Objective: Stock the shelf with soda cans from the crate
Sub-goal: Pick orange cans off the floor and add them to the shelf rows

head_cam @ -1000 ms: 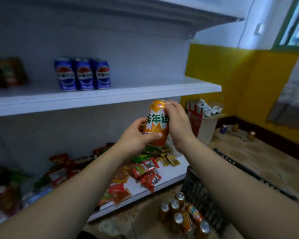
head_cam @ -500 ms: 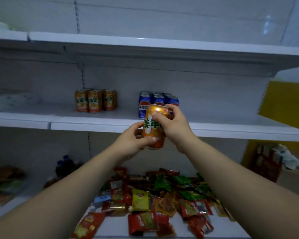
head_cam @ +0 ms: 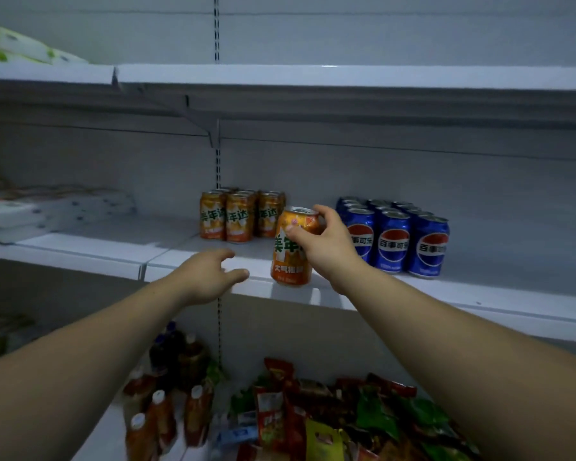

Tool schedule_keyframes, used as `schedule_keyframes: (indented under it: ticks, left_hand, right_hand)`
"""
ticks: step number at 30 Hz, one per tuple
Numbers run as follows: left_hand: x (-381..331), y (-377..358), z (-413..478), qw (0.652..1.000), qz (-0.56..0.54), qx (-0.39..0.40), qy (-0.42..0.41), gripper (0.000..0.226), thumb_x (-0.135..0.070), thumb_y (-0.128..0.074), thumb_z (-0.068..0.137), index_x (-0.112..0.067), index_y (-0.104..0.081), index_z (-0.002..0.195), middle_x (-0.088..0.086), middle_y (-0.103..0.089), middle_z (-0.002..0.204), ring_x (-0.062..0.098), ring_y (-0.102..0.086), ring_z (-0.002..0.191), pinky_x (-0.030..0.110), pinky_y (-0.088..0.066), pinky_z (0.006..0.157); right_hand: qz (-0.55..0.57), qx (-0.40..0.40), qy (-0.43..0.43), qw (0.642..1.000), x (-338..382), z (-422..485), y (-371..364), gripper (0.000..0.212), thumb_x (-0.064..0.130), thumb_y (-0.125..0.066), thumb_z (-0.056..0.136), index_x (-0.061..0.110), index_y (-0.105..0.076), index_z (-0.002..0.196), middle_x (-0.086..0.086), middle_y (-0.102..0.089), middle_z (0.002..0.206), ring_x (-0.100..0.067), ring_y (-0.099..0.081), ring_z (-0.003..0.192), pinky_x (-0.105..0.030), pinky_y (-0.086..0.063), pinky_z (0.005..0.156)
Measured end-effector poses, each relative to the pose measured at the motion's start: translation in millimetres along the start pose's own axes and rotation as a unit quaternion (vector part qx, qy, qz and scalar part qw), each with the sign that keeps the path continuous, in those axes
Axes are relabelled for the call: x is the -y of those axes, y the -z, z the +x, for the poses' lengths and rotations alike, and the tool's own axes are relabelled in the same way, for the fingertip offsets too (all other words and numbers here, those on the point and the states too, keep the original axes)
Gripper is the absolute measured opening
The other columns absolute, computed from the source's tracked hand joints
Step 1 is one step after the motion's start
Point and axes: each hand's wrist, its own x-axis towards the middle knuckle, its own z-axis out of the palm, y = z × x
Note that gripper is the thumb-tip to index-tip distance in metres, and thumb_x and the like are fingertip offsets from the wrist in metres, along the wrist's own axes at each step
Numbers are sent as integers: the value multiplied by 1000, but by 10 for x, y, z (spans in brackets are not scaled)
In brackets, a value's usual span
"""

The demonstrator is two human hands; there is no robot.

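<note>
In the head view, the right hand [head_cam: 326, 247] grips an orange soda can [head_cam: 290, 251] from its right side near the top, thumb across the front of the can and fingers curled round behind. The can stands upright at the middle of the frame, its base level with the front edge of the white middle shelf [head_cam: 446, 294]; whether it rests on the shelf or is just above it cannot be told.

The left hand [head_cam: 210, 274] is empty, its fingers spread loosely, and it hovers at the shelf's front lip just left of the can, not touching the can.

Behind the held can, slightly left of center, a cluster of matching orange cans [head_cam: 240, 217] stands on the same shelf. To the right of the right hand, a block of blue cola cans [head_cam: 396, 241] stands in rows, partly hidden by the hand.

At the left edge, flat pale packets [head_cam: 47, 211] lie on the same level. In the lower part of the frame, on the shelf below, brown bottles with white caps [head_cam: 167, 400] stand at lower left, and a heap of red, green and yellow snack packets [head_cam: 330, 417] fills the lower center.
</note>
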Motion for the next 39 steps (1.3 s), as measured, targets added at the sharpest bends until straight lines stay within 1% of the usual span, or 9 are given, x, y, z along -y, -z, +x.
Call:
schedule_keyframes:
  ticks: [3,8,13,17,21,26,31,35,39]
  left_hand:
    - [246,-45,369,998,47,-4,31,68,-60,-42,91,-19,-34,146,3,-37,151,23,-38,135,39,-30,110]
    - [464,-136,758,988,152,0,37,70,-69,-29,89,-26,-36,144,-3,-33,153,22,-26,141,57,-10,113]
    - [542,-241,880,979,202,8,34,72,-73,-21,87,-34,-28,147,-6,-21,158,22,-15,145,63,-7,111]
    - [566,-275,897,978,208,-5,29,70,-72,-20,87,-35,-26,147,-7,-20,158,20,-16,145,61,-7,111]
    - [578,-287,907,978,207,-10,25,70,-72,-20,87,-35,-26,147,-8,-21,157,19,-17,144,60,-7,111]
    - [595,-298,915,978,206,-21,19,70,-71,-21,87,-35,-30,145,-7,-26,155,19,-22,142,60,-10,110]
    - [594,-306,913,978,204,-29,17,69,-71,-22,86,-35,-31,144,-7,-28,154,19,-24,141,59,-11,110]
    - [601,-302,916,978,205,-29,15,70,-71,-21,87,-34,-31,145,-6,-28,154,19,-24,141,59,-11,111]
    - [605,-311,917,978,208,-29,13,69,-71,-21,87,-34,-31,145,-6,-29,154,19,-24,141,59,-11,110]
  right_hand:
    - [-12,4,-1,1000,-82,307,-150,69,28,-68,88,26,-30,146,-1,-49,136,-23,-49,122,-44,-43,102]
    - [-28,12,14,999,-301,697,-367,56,24,-65,91,24,-36,139,12,-47,104,-22,-51,119,-41,-41,99]
    - [-61,27,42,997,-556,1025,-558,82,19,-66,90,33,-12,151,-1,-46,138,-22,-49,122,-33,-41,89]
    - [-115,-1,40,993,-699,1289,-719,99,22,-72,85,40,0,151,-7,-32,141,-25,-44,124,-32,-40,93]
    - [-138,-24,45,989,-764,1555,-829,89,30,-71,85,34,-12,152,0,-46,143,-23,-49,126,-33,-41,97]
    - [-177,-10,32,984,-855,1710,-893,89,31,-68,87,28,-9,153,1,-47,144,-23,-48,127,-25,-35,91]
    - [-213,-9,15,977,-937,1762,-953,83,35,-77,78,22,-30,145,-1,-52,138,-23,-51,124,-30,-40,97]
    - [-261,-8,-12,965,-940,1827,-942,65,44,-73,78,21,-47,133,-3,-59,131,-24,-56,116,-30,-43,91]
    - [-269,2,-27,963,-942,1831,-917,60,49,-71,78,22,-52,128,-1,-61,128,-24,-57,113,-28,-43,87]
